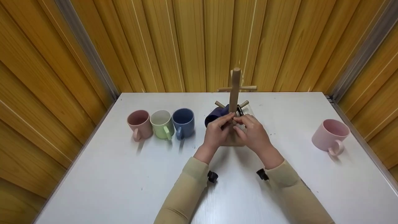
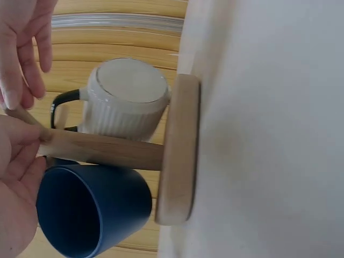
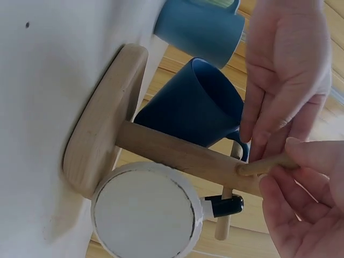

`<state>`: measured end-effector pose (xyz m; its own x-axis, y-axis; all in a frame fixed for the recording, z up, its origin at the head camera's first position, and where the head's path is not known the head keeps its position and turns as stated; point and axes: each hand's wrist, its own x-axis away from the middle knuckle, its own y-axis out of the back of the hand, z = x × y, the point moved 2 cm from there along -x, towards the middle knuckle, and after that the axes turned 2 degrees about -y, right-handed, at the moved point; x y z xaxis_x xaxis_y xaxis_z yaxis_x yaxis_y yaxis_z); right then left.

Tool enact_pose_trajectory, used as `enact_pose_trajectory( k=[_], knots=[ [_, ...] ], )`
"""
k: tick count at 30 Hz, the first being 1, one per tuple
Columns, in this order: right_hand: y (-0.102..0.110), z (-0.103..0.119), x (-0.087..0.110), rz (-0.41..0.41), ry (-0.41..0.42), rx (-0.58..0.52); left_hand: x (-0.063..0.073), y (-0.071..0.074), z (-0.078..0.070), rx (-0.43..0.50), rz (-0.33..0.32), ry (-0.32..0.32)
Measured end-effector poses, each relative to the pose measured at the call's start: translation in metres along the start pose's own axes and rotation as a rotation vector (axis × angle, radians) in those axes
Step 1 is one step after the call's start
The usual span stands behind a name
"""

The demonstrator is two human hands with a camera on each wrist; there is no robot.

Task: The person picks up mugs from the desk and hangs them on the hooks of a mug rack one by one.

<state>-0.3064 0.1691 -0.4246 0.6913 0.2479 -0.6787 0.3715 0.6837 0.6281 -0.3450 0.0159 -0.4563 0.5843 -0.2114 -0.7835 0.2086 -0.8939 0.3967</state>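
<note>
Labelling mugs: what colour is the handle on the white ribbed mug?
Black handle, white where it joins the mug; best in the left wrist view.

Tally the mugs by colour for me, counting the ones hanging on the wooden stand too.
Pink: 2 (rose mug, pale pink mug)
Green: 1 (green mug)
Blue: 2 (blue mug, navy mug)
White: 1 (white mug)
Total: 6 mugs

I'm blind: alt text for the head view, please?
A person's left grip and right grip are at a wooden mug stand holding a dark blue mug; on the white table, three mugs sit left, a pink mug right.
</note>
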Motion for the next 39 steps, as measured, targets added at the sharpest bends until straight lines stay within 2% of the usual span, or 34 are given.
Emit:
enact_pose_trajectory(
  k=[2,8,11,18,24,26,29,31,33,36,39],
  knots=[
    [0.003,-0.003,0.001,0.033,-0.016,-0.049,0.002,-0.003,0.003,-0.008,-0.012,0.001],
    [0.015,-0.019,0.005,0.193,-0.14,-0.257,0.003,-0.006,0.005,-0.032,-0.047,-0.008],
    [0.031,-0.028,0.007,0.262,-0.182,-0.29,0.003,-0.006,0.004,-0.04,-0.05,0.0],
    [0.094,-0.053,0.01,0.372,-0.209,-0.159,0.003,-0.007,0.005,-0.022,-0.041,0.019],
    [0.146,-0.077,0.018,0.49,-0.323,-0.107,0.004,-0.007,0.005,-0.007,-0.043,0.022],
    [0.16,-0.088,0.022,0.501,-0.325,-0.039,0.004,-0.007,0.005,-0.007,-0.046,0.018],
    [0.175,-0.108,0.028,0.482,-0.266,0.032,0.004,-0.007,0.005,-0.002,-0.05,0.003],
    [0.183,-0.122,0.031,0.497,-0.277,0.073,0.004,-0.007,0.005,0.0,-0.055,-0.005],
    [0.189,-0.135,0.034,0.536,-0.334,0.067,0.004,-0.007,0.005,-0.001,-0.057,-0.01],
    [0.196,-0.153,0.04,0.637,-0.491,0.112,0.004,-0.007,0.005,-0.009,-0.054,-0.003],
    [0.201,-0.169,0.047,0.701,-0.601,0.144,0.004,-0.007,0.006,-0.008,-0.044,0.005]
  ],
)
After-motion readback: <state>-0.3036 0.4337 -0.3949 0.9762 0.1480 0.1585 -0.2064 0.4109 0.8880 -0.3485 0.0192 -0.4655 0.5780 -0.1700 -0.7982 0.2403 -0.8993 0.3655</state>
